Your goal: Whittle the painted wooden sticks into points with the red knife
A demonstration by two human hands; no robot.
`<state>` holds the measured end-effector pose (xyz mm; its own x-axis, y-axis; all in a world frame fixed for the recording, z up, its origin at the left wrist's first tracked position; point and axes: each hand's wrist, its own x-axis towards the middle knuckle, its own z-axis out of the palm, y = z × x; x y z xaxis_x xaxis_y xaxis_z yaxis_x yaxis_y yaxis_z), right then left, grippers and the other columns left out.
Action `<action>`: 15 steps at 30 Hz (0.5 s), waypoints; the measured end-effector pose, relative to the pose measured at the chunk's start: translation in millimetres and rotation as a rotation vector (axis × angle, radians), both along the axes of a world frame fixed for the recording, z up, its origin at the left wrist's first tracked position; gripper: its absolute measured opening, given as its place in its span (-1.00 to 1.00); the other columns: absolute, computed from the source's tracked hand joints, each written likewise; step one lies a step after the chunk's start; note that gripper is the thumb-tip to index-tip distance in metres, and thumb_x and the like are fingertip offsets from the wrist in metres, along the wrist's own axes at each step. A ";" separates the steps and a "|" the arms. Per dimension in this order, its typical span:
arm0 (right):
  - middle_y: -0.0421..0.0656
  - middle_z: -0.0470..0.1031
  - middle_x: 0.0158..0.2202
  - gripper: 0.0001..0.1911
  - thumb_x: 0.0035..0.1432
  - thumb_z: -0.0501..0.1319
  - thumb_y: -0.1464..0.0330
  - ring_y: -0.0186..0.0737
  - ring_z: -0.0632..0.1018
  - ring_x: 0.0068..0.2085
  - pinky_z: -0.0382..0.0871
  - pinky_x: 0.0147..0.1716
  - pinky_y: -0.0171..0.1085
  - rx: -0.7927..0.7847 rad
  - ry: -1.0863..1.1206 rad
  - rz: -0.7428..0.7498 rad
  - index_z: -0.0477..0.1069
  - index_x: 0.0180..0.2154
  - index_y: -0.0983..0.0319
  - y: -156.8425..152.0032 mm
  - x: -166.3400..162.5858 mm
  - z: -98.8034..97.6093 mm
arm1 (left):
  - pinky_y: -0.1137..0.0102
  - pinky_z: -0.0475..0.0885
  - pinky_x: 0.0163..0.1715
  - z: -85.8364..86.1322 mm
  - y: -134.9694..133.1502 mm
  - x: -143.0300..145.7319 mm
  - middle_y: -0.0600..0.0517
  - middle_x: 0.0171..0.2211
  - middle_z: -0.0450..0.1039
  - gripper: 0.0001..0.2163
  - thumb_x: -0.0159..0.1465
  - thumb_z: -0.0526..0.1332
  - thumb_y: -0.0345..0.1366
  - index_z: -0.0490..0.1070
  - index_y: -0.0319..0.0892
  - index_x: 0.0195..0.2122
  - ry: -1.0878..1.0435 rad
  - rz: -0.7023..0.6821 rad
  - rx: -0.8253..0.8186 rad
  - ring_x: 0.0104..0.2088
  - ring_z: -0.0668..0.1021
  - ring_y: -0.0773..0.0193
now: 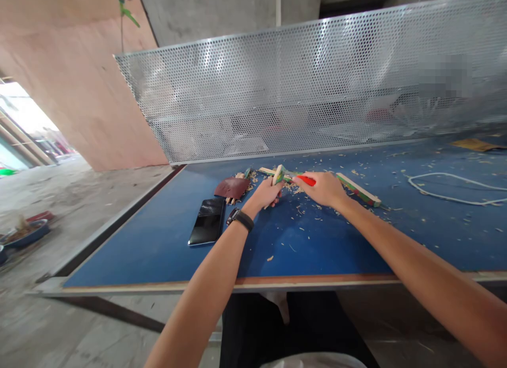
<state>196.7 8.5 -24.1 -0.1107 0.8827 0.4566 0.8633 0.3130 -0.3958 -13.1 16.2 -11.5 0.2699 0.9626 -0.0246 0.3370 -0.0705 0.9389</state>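
My left hand (266,194) is closed around a short pale wooden piece (278,174) with a green edge, held against the blue tabletop (325,241). My right hand (321,188) is closed on a red-handled tool (306,180) that points toward that piece. A long wooden strip with green edges (358,189) lies across the table behind both hands and runs out to the right. Wood shavings are scattered around the hands. I wear a dark band on my left wrist (241,218).
A black phone (207,228) lies left of my left wrist, with a brown sheet of sandpaper (232,187) behind it. A white cord (451,188) loops at the right. A perforated metal screen (317,88) stands along the table's far edge.
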 end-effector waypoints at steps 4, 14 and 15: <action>-0.06 0.72 -0.16 -0.31 0.33 0.02 -0.23 0.08 0.66 -0.18 0.37 -0.32 -0.12 -0.011 0.013 0.037 0.69 -0.02 0.08 1.1 -2.5 -1.5 | 0.49 0.14 -0.67 -1.3 3.3 -2.4 0.17 -0.53 0.22 -0.80 0.46 0.19 -0.22 0.23 -0.11 -0.29 0.048 0.027 0.014 -0.65 0.29 0.45; -0.01 0.72 -0.06 -0.37 0.35 0.08 -0.16 0.14 0.67 -0.11 0.44 -0.24 -0.05 -0.014 -0.004 0.139 0.64 0.15 0.02 -8.2 -12.6 1.9 | 0.48 0.16 -0.62 -3.3 6.3 -2.5 0.13 -0.54 0.24 -0.78 0.42 0.20 -0.28 0.27 -0.15 -0.39 0.134 0.051 0.006 -0.60 0.34 0.42; -0.01 0.72 -0.06 -0.37 0.35 0.08 -0.17 0.14 0.67 -0.12 0.44 -0.23 -0.04 -0.013 -0.015 0.129 0.64 0.16 0.00 -7.7 -12.5 1.7 | 0.48 0.15 -0.62 -2.8 6.3 -2.4 0.13 -0.55 0.24 -0.79 0.40 0.22 -0.30 0.28 -0.15 -0.39 0.126 0.063 -0.001 -0.60 0.34 0.42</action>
